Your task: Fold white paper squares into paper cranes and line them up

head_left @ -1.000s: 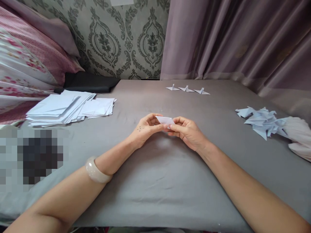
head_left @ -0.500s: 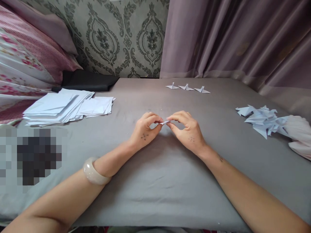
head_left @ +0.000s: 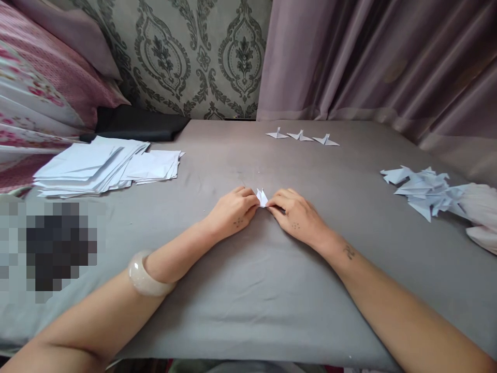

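Observation:
Between my two hands is a small white folded paper piece (head_left: 262, 197), with narrow points standing up from it. My left hand (head_left: 233, 210) pinches its left edge, thumb and fingers pressed together. From the other side my right hand (head_left: 297, 212) grips the right edge between thumb and forefinger. Both hands rest low, close to the grey cloth. Farther back, three folded paper cranes (head_left: 301, 135) stand in a row with their wings spread.
Stacked white paper sheets (head_left: 89, 168) lie at the left, with smaller sheets (head_left: 155, 166) beside them. A black folded item (head_left: 140, 124) is behind. On the right sits a pile of folded white paper pieces (head_left: 427, 189) against a pale cloth (head_left: 483, 212). Purple curtains (head_left: 330, 57) hang behind.
Both hands have come lower and closer together. The folded paper, seen as a thin flat strip before, now shows upright points between my fingers. The camera view has shifted slightly.

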`<state>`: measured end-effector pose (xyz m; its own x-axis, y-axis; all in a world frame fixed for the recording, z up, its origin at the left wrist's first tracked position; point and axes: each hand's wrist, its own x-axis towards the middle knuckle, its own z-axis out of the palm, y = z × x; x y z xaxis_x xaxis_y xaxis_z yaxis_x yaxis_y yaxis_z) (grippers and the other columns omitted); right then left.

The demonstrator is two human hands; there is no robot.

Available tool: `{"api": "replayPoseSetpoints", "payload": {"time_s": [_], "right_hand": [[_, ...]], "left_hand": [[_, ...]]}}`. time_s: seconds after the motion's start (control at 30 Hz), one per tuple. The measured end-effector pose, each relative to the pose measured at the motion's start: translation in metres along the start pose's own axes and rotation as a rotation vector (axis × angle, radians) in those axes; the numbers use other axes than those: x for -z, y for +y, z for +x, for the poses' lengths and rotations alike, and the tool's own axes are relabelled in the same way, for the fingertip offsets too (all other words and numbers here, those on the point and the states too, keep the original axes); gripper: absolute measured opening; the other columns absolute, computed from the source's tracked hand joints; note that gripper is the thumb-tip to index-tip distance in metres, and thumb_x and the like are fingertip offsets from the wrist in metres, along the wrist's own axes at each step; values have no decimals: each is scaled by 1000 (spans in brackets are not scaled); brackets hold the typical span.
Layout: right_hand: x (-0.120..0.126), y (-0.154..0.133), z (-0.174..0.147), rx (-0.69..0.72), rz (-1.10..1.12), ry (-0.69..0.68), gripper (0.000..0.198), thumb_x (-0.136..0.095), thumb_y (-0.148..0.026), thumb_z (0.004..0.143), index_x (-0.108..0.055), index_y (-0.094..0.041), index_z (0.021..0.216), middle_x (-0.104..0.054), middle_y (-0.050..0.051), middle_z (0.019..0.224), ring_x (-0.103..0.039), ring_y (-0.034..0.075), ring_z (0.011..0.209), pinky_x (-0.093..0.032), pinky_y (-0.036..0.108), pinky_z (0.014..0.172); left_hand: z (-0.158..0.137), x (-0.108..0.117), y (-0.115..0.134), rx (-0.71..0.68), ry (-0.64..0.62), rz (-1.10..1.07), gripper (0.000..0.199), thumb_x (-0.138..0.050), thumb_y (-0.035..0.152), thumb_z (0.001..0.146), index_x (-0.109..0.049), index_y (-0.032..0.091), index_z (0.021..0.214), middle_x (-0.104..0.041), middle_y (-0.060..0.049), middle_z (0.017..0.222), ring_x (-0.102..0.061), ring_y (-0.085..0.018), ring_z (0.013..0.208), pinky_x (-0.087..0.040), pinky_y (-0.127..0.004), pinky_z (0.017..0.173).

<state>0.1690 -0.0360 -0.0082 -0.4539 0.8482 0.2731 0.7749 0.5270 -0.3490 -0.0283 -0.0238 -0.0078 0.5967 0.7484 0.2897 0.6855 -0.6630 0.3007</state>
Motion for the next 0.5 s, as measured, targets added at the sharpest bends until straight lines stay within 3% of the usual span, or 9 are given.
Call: {"api": "replayPoseSetpoints", "payload": {"time_s": [0.2, 0.33, 0.5], "right_hand": [[3, 2, 5, -192, 291, -30, 19, -55, -30, 86, -71, -24, 79, -65, 2, 88, -57, 15, 78, -42, 29, 72], [1, 2, 10, -301, 360, -30, 21, -56, -35, 83, -70, -23, 75, -65, 2, 88, -56, 14, 72, -43, 30, 70], [-2, 5, 14, -341, 382, -9, 20, -59, -37, 79, -69, -22, 71, -66, 4, 89, -56, 15, 74, -43, 32, 71]], "left_hand": [[2, 5, -4, 252, -16, -345, 18, -54, 27, 85, -68, 17, 79, -64, -5, 84, -57, -14, 70, -45, -26, 65], [4, 6, -3, 328, -11, -403, 23, -53, 30, 84, -69, 16, 74, -62, -6, 86, -56, -14, 69, -43, -26, 64], [6, 9, -1, 403, -12, -428, 24, -56, 33, 81, -67, 14, 72, -60, -5, 84, -54, -14, 69, -42, -27, 63]]}}
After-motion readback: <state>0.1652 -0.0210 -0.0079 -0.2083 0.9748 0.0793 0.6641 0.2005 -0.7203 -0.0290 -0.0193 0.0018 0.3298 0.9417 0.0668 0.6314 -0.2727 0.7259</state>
